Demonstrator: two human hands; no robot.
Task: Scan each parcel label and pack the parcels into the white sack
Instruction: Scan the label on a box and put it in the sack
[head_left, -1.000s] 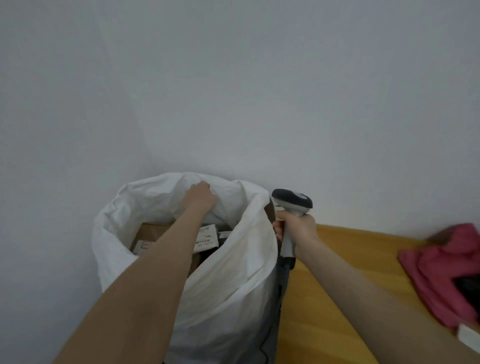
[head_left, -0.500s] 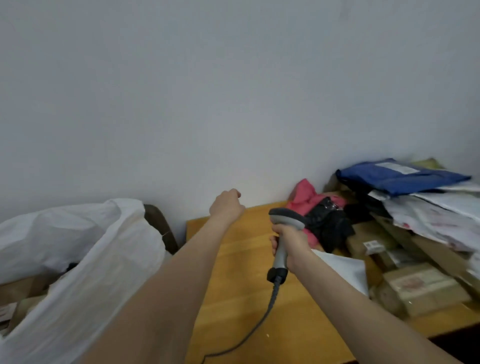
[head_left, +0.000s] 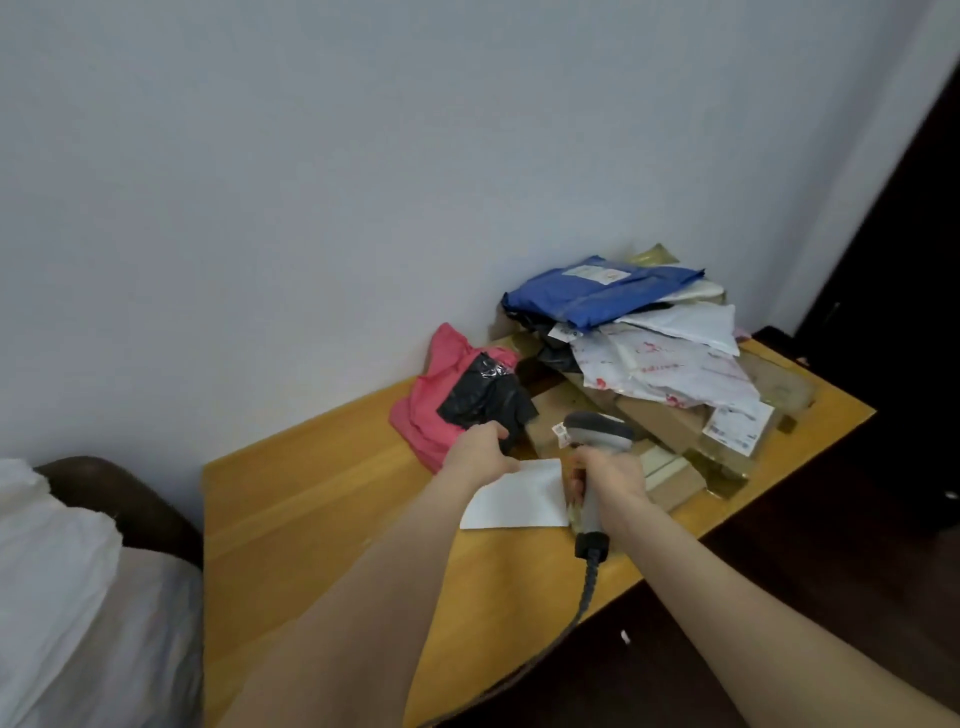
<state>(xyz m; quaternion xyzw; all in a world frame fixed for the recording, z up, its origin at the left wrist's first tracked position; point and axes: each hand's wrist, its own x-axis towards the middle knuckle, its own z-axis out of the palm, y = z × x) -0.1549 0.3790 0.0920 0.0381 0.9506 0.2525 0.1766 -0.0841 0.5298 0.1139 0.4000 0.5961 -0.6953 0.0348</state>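
Only a corner of the white woven sack shows, cut off at the lower left edge beside the yellow wooden table, with its mouth out of view; a dark brown rounded shape behind it is too dim to name. The left hand reaches the near edge of a crumpled black plastic parcel that lies on a pink plastic parcel. The back of the hand hides its fingertips, so I cannot tell whether they pinch the black plastic or merely touch it. The right hand is wrapped tight round the handle of a grey handheld barcode scanner. The handle stands nearly upright with its dark cable trailing toward the person, and the head points away toward the heaped parcels. A flat white envelope lies between the hands, its long side across the table. In the heap at the far right corner, a blue plastic mailer lies on top, lengthwise along the wall, its label facing up but unreadable. White mailers with red print cover brown cardboard boxes, which are mostly buried.
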